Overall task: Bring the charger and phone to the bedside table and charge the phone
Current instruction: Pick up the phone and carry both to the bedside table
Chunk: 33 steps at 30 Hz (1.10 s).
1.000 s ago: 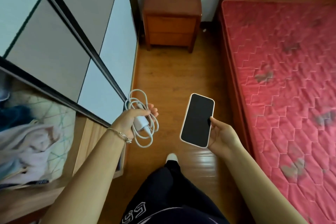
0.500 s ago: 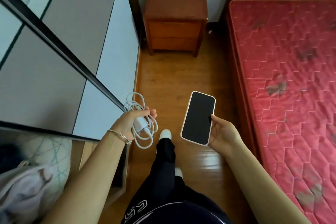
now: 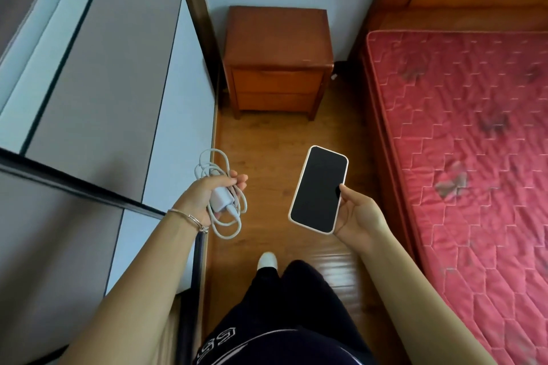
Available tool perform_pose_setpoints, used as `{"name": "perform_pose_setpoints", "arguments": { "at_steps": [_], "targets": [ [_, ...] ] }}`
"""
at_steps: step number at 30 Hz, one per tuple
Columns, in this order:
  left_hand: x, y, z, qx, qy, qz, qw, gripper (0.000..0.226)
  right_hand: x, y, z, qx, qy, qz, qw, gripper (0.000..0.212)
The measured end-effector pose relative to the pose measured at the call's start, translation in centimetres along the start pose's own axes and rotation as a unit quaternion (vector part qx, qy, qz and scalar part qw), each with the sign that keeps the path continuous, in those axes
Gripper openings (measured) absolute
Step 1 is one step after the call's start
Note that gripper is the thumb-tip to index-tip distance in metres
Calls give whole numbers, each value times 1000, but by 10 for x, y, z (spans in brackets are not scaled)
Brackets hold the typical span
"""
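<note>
My left hand (image 3: 204, 197) is closed around a white charger (image 3: 221, 200) whose coiled white cable loops above and below the fingers. My right hand (image 3: 357, 212) holds a phone (image 3: 318, 188) in a white case by its lower right edge, dark screen facing up. The wooden bedside table (image 3: 278, 38) with two drawers stands ahead against the far wall, its top bare. Both hands hover over the wooden floor, well short of the table.
A sliding wardrobe (image 3: 103, 104) with grey and white panels runs along the left. A bed with a red quilted mattress (image 3: 474, 157) and wooden headboard fills the right. A narrow strip of wooden floor (image 3: 267, 139) leads to the table. My dark-trousered legs and a white shoe (image 3: 267, 261) are below.
I have walked forward down the aisle; the bedside table is nearer and larger, and the open wardrobe section with clothes has dropped out of view. Both hands keep their holds.
</note>
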State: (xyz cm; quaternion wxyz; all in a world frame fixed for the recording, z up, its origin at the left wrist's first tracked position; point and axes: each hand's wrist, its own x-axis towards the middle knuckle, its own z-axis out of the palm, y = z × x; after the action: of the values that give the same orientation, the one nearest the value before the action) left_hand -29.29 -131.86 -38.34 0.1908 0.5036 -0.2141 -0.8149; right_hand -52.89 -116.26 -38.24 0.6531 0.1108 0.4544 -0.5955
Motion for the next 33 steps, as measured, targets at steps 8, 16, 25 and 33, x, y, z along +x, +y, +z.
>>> {"name": "perform_pose_setpoints", "arguments": {
  "at_steps": [8,16,25,33],
  "targets": [
    [60,46,23,32,-13,-17,999,14,55,-50,20,13,-1,3,1000,28],
    [137,117,70,34,19,3,999,8,133,-133,47,-2,-1,12,1000,30],
    [213,186,128,20,6,24,999,8,207,-227,83,-10,-12,16,1000,32],
    [274,246,147,-11,10,20,1000,7,272,-279,116,-12,-18,32,999,32]
  ]
}}
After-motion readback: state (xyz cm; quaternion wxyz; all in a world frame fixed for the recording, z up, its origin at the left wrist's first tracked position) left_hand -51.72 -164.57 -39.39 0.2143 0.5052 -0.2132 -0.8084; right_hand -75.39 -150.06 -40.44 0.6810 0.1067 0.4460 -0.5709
